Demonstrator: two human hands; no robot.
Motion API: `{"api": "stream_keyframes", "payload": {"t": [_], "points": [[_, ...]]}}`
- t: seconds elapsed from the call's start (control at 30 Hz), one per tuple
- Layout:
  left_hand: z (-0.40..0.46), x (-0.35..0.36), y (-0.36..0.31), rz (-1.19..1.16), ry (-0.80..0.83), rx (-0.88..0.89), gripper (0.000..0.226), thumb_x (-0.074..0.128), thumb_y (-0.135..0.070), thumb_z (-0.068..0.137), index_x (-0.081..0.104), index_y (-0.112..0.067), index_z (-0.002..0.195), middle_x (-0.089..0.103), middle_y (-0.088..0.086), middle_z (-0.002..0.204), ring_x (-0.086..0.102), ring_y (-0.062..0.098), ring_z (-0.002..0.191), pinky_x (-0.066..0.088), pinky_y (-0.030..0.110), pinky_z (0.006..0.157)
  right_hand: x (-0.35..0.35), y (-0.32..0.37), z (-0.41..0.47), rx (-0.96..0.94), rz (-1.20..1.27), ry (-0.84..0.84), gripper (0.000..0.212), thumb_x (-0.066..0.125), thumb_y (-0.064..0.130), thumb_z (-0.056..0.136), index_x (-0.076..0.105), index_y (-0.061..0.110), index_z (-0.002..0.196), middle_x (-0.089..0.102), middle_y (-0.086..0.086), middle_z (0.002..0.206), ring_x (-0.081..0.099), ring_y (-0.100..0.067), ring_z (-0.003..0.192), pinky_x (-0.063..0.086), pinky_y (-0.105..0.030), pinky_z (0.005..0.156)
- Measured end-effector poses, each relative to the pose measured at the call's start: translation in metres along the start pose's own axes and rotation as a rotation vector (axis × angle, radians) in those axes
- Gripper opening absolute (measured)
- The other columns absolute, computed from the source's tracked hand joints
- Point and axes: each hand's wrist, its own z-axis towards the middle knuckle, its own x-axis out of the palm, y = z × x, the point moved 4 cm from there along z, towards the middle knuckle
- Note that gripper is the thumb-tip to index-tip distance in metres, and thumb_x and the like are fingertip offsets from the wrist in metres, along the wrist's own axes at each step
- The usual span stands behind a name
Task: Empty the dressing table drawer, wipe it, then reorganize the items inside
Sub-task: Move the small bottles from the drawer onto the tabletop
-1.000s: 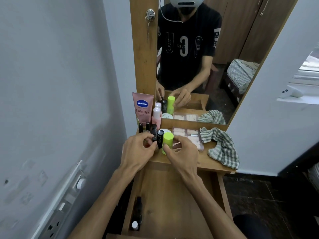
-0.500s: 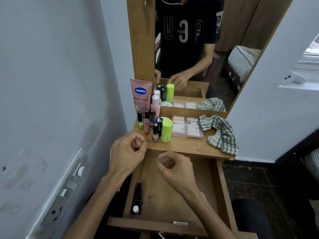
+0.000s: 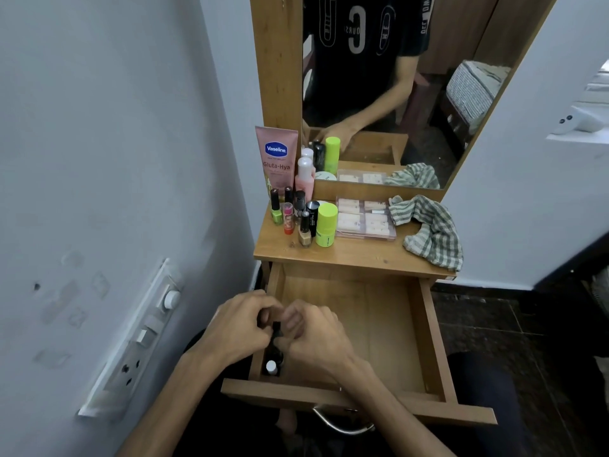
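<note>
In the lower middle of the frame, the left hand (image 3: pixel 235 328) and right hand (image 3: pixel 314 334) meet over the drawer (image 3: pixel 428 338), fingers closing around small dark bottles (image 3: pixel 274 352) in its left corner. They look light, smooth, probably glass; better gripped at the body.

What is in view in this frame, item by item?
Drawer: 1, wood, pulled open.
Dark bottles: at least 1, black, drawer's left edge; count unclear.
Vaseline tube: 1, pink, tabletop back left.
Pink bottle: 1, beside the tube.
Small cosmetics: several, mixed colours, tabletop left.
Green-capped container: 1, lime.
Palette: 1, pink, centre.
Checked cloth: 1, green-white, right.
Mirror: 1, behind.
Switch panel: 1, left wall.
Left hand, right hand: on the bottles.
</note>
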Motion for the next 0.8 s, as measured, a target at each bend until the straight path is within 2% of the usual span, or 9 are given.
{"api": "stream_keyframes", "payload": {"t": [0.13, 0.3, 0.43, 0.63, 0.8], "points": [[0.005, 0.001, 0.000, 0.000, 0.039, 0.018, 0.038, 0.063, -0.021, 0.068, 0.073, -0.043, 0.098, 0.054, -0.014, 0.076, 0.055, 0.002, 0.074, 0.034, 0.016, 0.058, 0.004, 0.000, 0.002, 0.026, 0.040, -0.051, 0.031, 0.076, 0.047, 0.068, 0.064, 0.032, 0.092, 0.073, 0.014, 0.084, 0.070, -0.001, 0.079, 0.062, -0.027, 0.072], [0.010, 0.007, -0.002, 0.067, 0.078, 0.043, 0.034, 0.063, -0.022, 0.072, 0.074, -0.043, 0.097, 0.049, -0.017, 0.074, 0.051, 0.001, 0.072, 0.029, 0.014, 0.056, 0.008, -0.004, 0.003, 0.040, 0.060, -0.066, 0.022, 0.078, 0.039, 0.070, 0.066, 0.028, 0.083, 0.074, 0.013, 0.076, 0.071, 0.000, 0.074, 0.063, -0.030, 0.073], [0.016, 0.007, -0.005, 0.114, 0.111, 0.057, 0.023, 0.065, -0.024, 0.072, 0.074, -0.038, 0.089, 0.049, -0.018, 0.076, 0.051, 0.005, 0.074, 0.034, 0.022, 0.061, 0.005, -0.006, 0.002, 0.011, 0.053, -0.073, 0.018, 0.075, 0.034, 0.071, 0.066, 0.028, 0.086, 0.074, 0.014, 0.076, 0.071, 0.001, 0.072, 0.063, -0.028, 0.069], [0.018, 0.012, -0.006, 0.163, 0.104, 0.066, 0.029, 0.069, -0.026, 0.073, 0.077, -0.034, 0.099, 0.049, -0.021, 0.078, 0.053, 0.004, 0.078, 0.037, 0.020, 0.066, 0.000, -0.016, -0.001, -0.003, 0.045, -0.054, 0.024, 0.076, 0.029, 0.076, 0.074, 0.027, 0.100, 0.076, 0.010, 0.082, 0.072, -0.001, 0.076, 0.063, -0.023, 0.072], [0.016, 0.011, -0.007, 0.153, 0.097, 0.050, 0.021, 0.070, -0.025, 0.075, 0.075, -0.034, 0.093, 0.049, -0.020, 0.080, 0.052, 0.004, 0.076, 0.034, 0.019, 0.062, -0.008, -0.011, -0.005, -0.041, 0.062, -0.049, 0.013, 0.079, 0.025, 0.078, 0.080, 0.024, 0.090, 0.077, 0.010, 0.079, 0.072, -0.002, 0.075, 0.063, -0.025, 0.071]]}}
